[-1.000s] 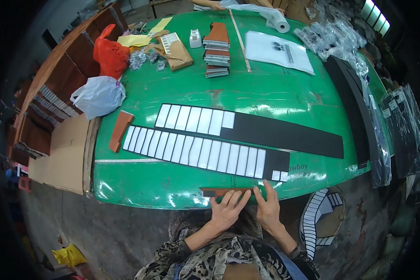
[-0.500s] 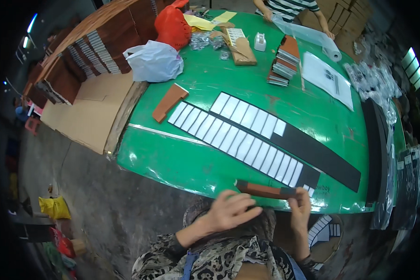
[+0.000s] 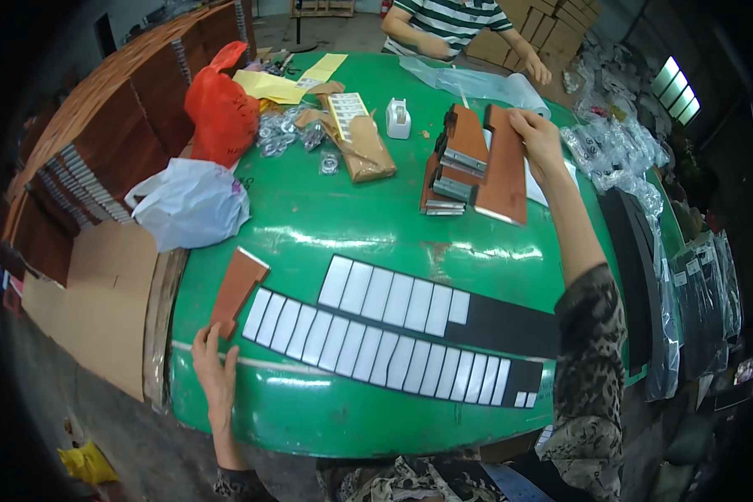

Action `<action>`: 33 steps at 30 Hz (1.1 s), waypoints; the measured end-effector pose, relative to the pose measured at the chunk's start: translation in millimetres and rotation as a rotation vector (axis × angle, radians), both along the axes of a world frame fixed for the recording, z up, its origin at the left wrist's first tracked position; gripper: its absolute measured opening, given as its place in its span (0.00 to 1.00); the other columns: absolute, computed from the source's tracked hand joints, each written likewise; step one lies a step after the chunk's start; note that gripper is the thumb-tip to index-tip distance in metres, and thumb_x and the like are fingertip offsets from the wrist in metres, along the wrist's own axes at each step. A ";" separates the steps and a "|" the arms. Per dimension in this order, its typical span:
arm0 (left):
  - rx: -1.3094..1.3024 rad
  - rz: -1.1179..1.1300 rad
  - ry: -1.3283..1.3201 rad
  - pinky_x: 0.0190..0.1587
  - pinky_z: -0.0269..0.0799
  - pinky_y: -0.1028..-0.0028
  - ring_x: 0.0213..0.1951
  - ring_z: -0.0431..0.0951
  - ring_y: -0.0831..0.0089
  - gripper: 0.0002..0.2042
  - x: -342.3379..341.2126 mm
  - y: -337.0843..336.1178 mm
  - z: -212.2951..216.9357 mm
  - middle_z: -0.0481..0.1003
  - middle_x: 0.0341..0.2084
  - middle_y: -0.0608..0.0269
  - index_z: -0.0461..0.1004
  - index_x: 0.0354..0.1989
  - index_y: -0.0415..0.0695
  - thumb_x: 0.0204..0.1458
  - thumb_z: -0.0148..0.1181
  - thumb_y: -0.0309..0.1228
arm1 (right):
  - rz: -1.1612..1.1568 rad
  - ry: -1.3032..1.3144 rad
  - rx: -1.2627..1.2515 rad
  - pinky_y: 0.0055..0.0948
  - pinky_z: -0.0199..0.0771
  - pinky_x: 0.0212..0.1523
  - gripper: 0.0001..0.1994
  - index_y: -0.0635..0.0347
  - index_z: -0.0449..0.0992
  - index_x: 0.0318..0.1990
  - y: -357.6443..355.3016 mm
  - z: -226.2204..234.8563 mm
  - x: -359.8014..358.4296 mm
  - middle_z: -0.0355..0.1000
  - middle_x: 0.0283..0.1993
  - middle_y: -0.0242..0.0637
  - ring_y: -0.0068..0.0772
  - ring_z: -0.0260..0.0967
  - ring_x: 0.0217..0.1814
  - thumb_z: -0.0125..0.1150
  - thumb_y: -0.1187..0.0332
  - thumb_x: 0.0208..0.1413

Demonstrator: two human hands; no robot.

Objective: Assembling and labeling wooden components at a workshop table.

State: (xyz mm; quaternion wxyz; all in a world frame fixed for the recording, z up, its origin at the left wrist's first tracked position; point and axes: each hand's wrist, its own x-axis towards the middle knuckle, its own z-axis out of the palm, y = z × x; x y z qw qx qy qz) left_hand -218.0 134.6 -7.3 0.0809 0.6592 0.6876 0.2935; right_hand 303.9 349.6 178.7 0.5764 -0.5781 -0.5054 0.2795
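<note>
My right hand (image 3: 539,144) is closed on a brown wood-grain panel (image 3: 504,171) with a pale lower edge. The panel is held at its upper end, right beside a stack of similar brown panels (image 3: 462,142) with grey edges. Near the table's left side, my left hand (image 3: 214,368) reaches the lower end of another brown panel (image 3: 241,289), thumb spread from the fingers. That panel lies flat. Next to it are two black strips: a front strip (image 3: 527,376) and a back strip (image 3: 510,326), both bearing rows of white rectangular pads.
On the green table (image 3: 376,230) are a white bag (image 3: 192,201), a red bag (image 3: 222,109), a tape dispenser (image 3: 398,119) and a brown paper packet (image 3: 364,151). A co-worker (image 3: 448,29) stands across, near clear film (image 3: 477,82). Tall panel stacks (image 3: 100,117) line the left.
My right hand has carried the brown panel from the front edge to the stack. My left hand has gone left to the panel lying there. The view has shifted too.
</note>
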 end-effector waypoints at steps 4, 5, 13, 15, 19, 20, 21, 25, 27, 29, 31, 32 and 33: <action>-0.099 0.008 -0.019 0.49 0.65 0.62 0.51 0.67 0.52 0.27 -2.0 6.0 3.0 0.64 0.53 0.49 0.68 0.54 0.42 0.42 0.65 0.21 | -0.051 -0.017 -0.113 0.24 0.69 0.30 0.12 0.71 0.78 0.38 94.7 -22.9 25.3 0.75 0.31 0.34 0.22 0.68 0.29 0.61 0.67 0.55; -0.125 0.018 -0.039 0.47 0.65 0.62 0.51 0.68 0.52 0.27 -0.3 9.5 3.4 0.64 0.53 0.50 0.68 0.54 0.43 0.41 0.66 0.21 | -0.083 -0.032 -0.122 0.25 0.69 0.30 0.12 0.71 0.79 0.37 111.3 -28.4 35.9 0.75 0.29 0.34 0.22 0.69 0.29 0.62 0.68 0.54; -0.060 0.044 0.077 0.51 0.67 0.63 0.51 0.69 0.52 0.30 -7.2 18.3 -9.8 0.65 0.54 0.49 0.68 0.55 0.43 0.38 0.66 0.20 | -0.025 -0.763 0.114 0.36 0.72 0.36 0.13 0.60 0.82 0.33 191.6 -86.2 108.0 0.77 0.27 0.36 0.29 0.72 0.30 0.59 0.59 0.53; -0.050 -0.048 0.162 0.49 0.68 0.63 0.49 0.70 0.52 0.31 -3.3 29.6 4.1 0.69 0.50 0.48 0.68 0.53 0.42 0.34 0.68 0.21 | -0.100 -0.626 0.241 0.32 0.71 0.40 0.16 0.63 0.80 0.38 178.5 -94.1 98.9 0.76 0.30 0.38 0.27 0.72 0.36 0.52 0.59 0.57; -0.009 -0.136 0.166 0.48 0.69 0.64 0.47 0.72 0.53 0.25 -20.0 33.5 2.3 0.70 0.48 0.49 0.68 0.52 0.38 0.42 0.65 0.25 | -0.279 -0.328 -0.070 0.25 0.61 0.53 0.19 0.51 0.73 0.55 101.1 -41.4 97.3 0.69 0.54 0.28 0.23 0.63 0.54 0.53 0.54 0.60; -0.002 -0.120 0.103 0.47 0.69 0.64 0.46 0.72 0.54 0.23 -28.5 27.5 0.0 0.70 0.47 0.48 0.68 0.52 0.38 0.45 0.63 0.26 | -0.222 -0.210 -0.006 0.28 0.59 0.55 0.19 0.51 0.71 0.57 80.3 -35.1 77.3 0.65 0.58 0.27 0.22 0.59 0.58 0.52 0.58 0.62; 0.019 -0.126 0.021 0.47 0.69 0.65 0.46 0.72 0.54 0.21 -32.9 28.4 0.3 0.70 0.47 0.48 0.68 0.52 0.37 0.48 0.62 0.26 | -0.224 -0.217 0.097 0.23 0.60 0.53 0.17 0.54 0.71 0.57 55.9 -25.0 76.4 0.66 0.57 0.28 0.22 0.61 0.57 0.52 0.62 0.62; -0.181 0.154 -0.499 0.38 0.70 0.73 0.33 0.77 0.70 0.16 -32.6 12.5 20.5 0.75 0.29 0.54 0.69 0.51 0.34 0.57 0.52 0.30 | -0.184 -0.139 0.365 0.23 0.63 0.52 0.14 0.65 0.71 0.52 -51.0 -10.1 28.6 0.69 0.53 0.37 0.24 0.65 0.52 0.51 0.71 0.61; -0.161 0.087 -0.477 0.34 0.69 0.76 0.29 0.74 0.76 0.16 -17.6 -7.5 29.4 0.74 0.24 0.58 0.70 0.51 0.35 0.58 0.50 0.32 | -0.077 -0.234 0.265 0.27 0.64 0.54 0.12 0.67 0.72 0.49 -123.4 -21.6 -6.2 0.69 0.50 0.38 0.25 0.66 0.50 0.51 0.74 0.60; -0.175 -0.037 -0.455 0.33 0.69 0.77 0.29 0.74 0.76 0.16 13.5 -27.3 44.2 0.74 0.25 0.58 0.70 0.51 0.35 0.58 0.50 0.31 | 0.279 -0.228 0.245 0.28 0.65 0.53 0.09 0.66 0.73 0.44 -193.9 -41.5 -59.3 0.70 0.45 0.36 0.28 0.67 0.47 0.53 0.76 0.56; -0.237 -0.205 -0.501 0.34 0.70 0.76 0.29 0.74 0.76 0.16 40.8 -57.8 47.6 0.75 0.26 0.59 0.71 0.49 0.35 0.57 0.49 0.31 | 0.423 -0.328 -0.109 0.30 0.66 0.53 0.15 0.65 0.72 0.47 -251.1 -53.4 -109.3 0.70 0.47 0.38 0.33 0.69 0.48 0.57 0.78 0.50; -0.288 -0.277 -0.563 0.35 0.70 0.76 0.30 0.74 0.76 0.16 58.4 -72.6 44.6 0.75 0.27 0.60 0.71 0.49 0.34 0.57 0.49 0.31 | 0.505 -0.242 -0.237 0.31 0.66 0.52 0.20 0.63 0.68 0.53 -271.2 -62.8 -125.9 0.67 0.52 0.39 0.34 0.67 0.50 0.57 0.78 0.50; -0.338 -0.342 -0.617 0.35 0.71 0.76 0.30 0.74 0.77 0.16 75.5 -90.2 42.9 0.75 0.27 0.61 0.71 0.49 0.33 0.58 0.49 0.31 | 0.548 -0.131 -0.310 0.34 0.66 0.53 0.26 0.61 0.60 0.60 -293.5 -85.9 -137.4 0.63 0.57 0.39 0.35 0.64 0.55 0.58 0.75 0.51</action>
